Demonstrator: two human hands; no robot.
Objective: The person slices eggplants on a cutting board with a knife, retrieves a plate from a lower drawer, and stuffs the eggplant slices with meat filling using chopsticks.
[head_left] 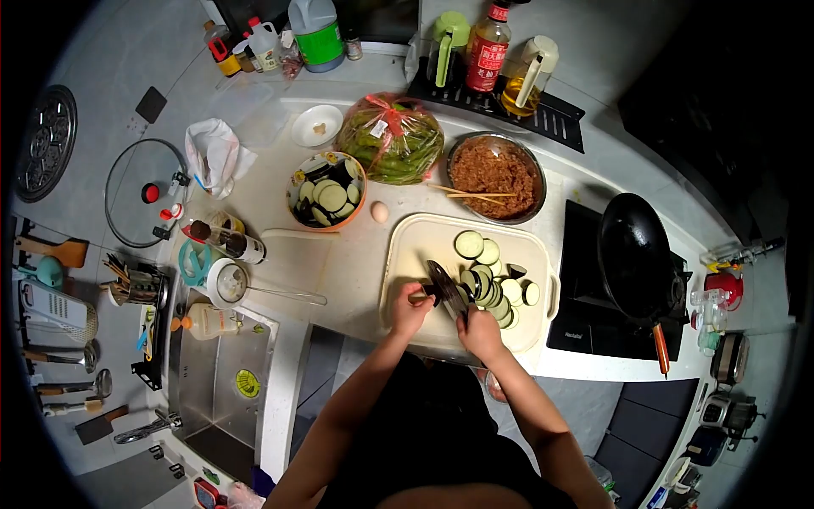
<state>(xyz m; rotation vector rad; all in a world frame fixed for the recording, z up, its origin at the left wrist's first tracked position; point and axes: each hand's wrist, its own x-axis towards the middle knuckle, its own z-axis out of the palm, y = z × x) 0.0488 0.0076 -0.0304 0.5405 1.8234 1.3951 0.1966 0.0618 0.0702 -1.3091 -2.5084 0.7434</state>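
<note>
On the cream cutting board (408,241), my right hand (481,334) grips a kitchen knife (443,282), its dark blade pointing away and to the left. My left hand (409,310) has its fingers curled around a dark-skinned piece of eggplant (430,291), just left of the blade; the fingers partly cover it. Right of the blade lie several round eggplant slices (486,293), pale green inside with dark rims, some overlapping. Two more slices (469,244) rest near the board's far edge. A bowl of eggplant slices (329,195) stands at the back left.
An egg (379,211) lies behind the board. Beyond it are a bag of green vegetables (392,140) and a metal bowl of minced meat (493,174) with chopsticks. A black wok (634,254) sits on the stove at right. The sink (220,382) is at left.
</note>
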